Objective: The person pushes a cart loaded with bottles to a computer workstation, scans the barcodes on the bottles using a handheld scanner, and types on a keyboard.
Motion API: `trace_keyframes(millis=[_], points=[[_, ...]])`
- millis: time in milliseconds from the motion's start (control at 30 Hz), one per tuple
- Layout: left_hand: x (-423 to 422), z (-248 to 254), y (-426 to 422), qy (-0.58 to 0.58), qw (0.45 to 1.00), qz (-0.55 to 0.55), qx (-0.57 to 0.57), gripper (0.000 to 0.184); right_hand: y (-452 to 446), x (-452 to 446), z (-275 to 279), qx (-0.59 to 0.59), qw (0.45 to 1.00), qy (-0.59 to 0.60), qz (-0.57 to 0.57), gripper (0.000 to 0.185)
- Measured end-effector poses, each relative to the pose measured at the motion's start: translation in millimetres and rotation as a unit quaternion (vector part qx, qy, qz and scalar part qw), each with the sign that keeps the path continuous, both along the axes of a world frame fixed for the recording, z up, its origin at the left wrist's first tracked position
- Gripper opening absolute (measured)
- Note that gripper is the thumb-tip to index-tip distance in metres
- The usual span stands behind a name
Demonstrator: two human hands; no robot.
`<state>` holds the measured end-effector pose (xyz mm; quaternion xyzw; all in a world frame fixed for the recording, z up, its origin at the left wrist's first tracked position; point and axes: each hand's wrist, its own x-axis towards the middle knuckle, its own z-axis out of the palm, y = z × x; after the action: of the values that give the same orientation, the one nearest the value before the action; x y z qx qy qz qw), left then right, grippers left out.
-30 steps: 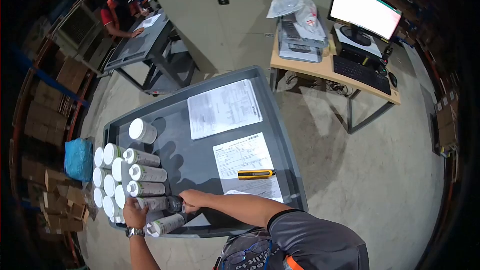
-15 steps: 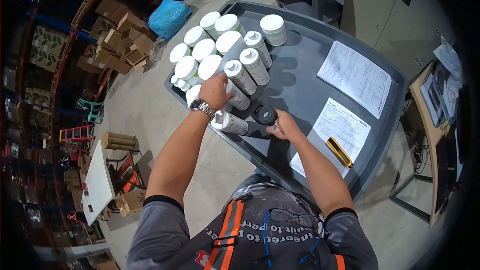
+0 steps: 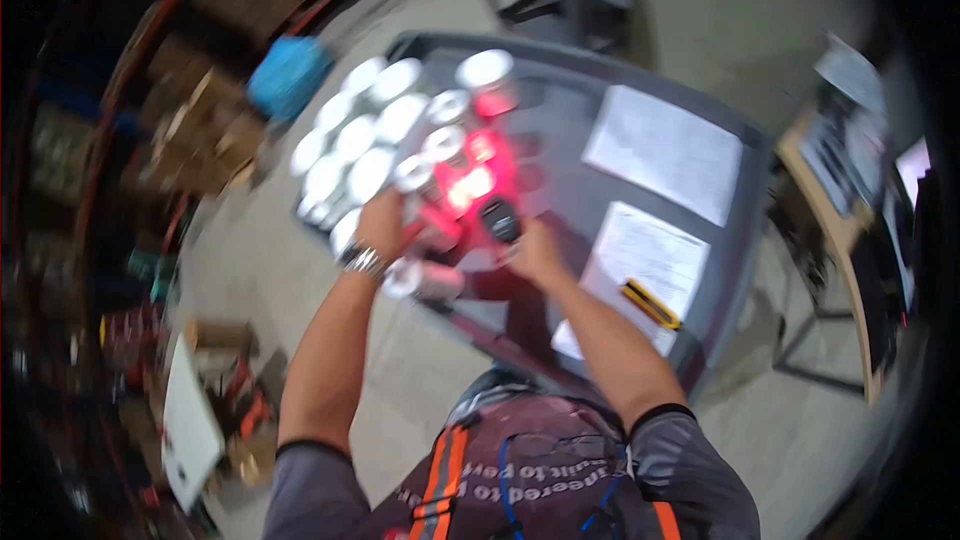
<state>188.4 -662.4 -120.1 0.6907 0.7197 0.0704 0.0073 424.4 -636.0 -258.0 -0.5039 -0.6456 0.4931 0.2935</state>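
Observation:
White bottles and tubs, blurred by motion, stand grouped on the left of a grey cart [image 3: 735, 270]. My left hand [image 3: 382, 225] has its fingers round a white bottle [image 3: 437, 225] in the near row. In my right hand [image 3: 537, 252] is a black handheld scanner [image 3: 499, 220], just right of the bottles. Bright red light falls on the bottles and the cart top in front of it. Another white bottle [image 3: 440, 280] lies close to the near edge. One tub [image 3: 487, 75] stands apart at the back.
Printed papers [image 3: 665, 150] and a second sheet [image 3: 650, 250] with a yellow cutter [image 3: 650, 304] lie on the cart's right. A desk [image 3: 810, 180] is at the right. Blue bag [image 3: 290, 77], cartons [image 3: 205, 135] and white table [image 3: 190, 425] are at the left.
The view has turned from the desk side toward the shelves and shifted slightly. Red light now shines from the scanner over the bottles. Both hands keep hold of their things.

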Motion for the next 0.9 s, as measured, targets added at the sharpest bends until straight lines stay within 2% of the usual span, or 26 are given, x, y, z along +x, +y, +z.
trace_keyframes(millis=[33,67,100,133,167,200,233,300,400,500,633,667,733,767,833,867,900], points=[[-10,-9,-1,0.007,1.0,-0.023,0.007,0.05,-1,-6,-14,-0.056,0.998,0.006,0.003,0.032],[-14,-11,-3,0.017,0.999,-0.036,0.012,0.051,-8,7,24,-0.072,0.995,0.064,0.004,0.025],[-4,1,1,-0.029,0.999,-0.021,-0.019,0.055,-6,5,18,-0.056,0.998,-0.027,0.018,0.02],[-7,-3,5,-0.012,1.0,-0.022,-0.012,0.059,-2,-9,-8,0.015,0.999,-0.02,-0.043,0.02],[-13,-5,10,-0.048,0.998,-0.019,-0.023,0.061,4,-9,-3,0.009,0.999,-0.008,-0.034,0.019],[-12,-7,10,-0.033,0.999,0.002,-0.009,0.057,1,-11,-12,0.039,0.997,0.053,-0.046,0.018],[-18,-9,10,-0.015,1.0,0.005,-0.022,0.052,3,-22,-26,0.06,0.994,0.055,-0.067,0.02],[-12,-4,9,-0.019,1.0,-0.003,-0.007,0.05,5,-12,-16,0.074,0.995,0.06,-0.039,0.023],[-15,-9,9,-0.004,1.0,-0.01,0.004,0.053,6,-6,-17,0.066,0.994,0.079,-0.039,0.02],[-16,-7,10,0.003,1.0,-0.006,-0.006,0.056,12,-6,-24,0.106,0.989,0.086,-0.056,0.019],[-11,-5,10,-0.002,1.0,-0.001,-0.019,0.055,15,10,-9,0.085,0.994,0.058,-0.04,0.02],[-16,-11,10,-0.008,1.0,-0.019,0.003,0.053,17,8,-12,0.044,0.998,-0.009,-0.036,0.029],[-16,-9,11,0.051,0.998,-0.004,-0.042,0.056,18,18,5,0.023,0.999,-0.04,-0.016,0.025],[-8,-2,10,0.015,0.998,0.032,-0.059,0.054,23,16,-4,0.007,1.0,-0.015,-0.019,0.023],[-2,2,10,-0.001,0.999,0.032,-0.041,0.049,41,13,-25,0.03,0.999,-0.024,-0.038,0.026],[5,7,11,-0.004,0.999,0.032,-0.037,0.047,51,12,-39,0.098,0.993,-0.01,-0.059,0.03],[12,14,13,-0.002,0.999,0.028,-0.032,0.044,60,22,-37,0.127,0.992,0.0,-0.021,0.034]])
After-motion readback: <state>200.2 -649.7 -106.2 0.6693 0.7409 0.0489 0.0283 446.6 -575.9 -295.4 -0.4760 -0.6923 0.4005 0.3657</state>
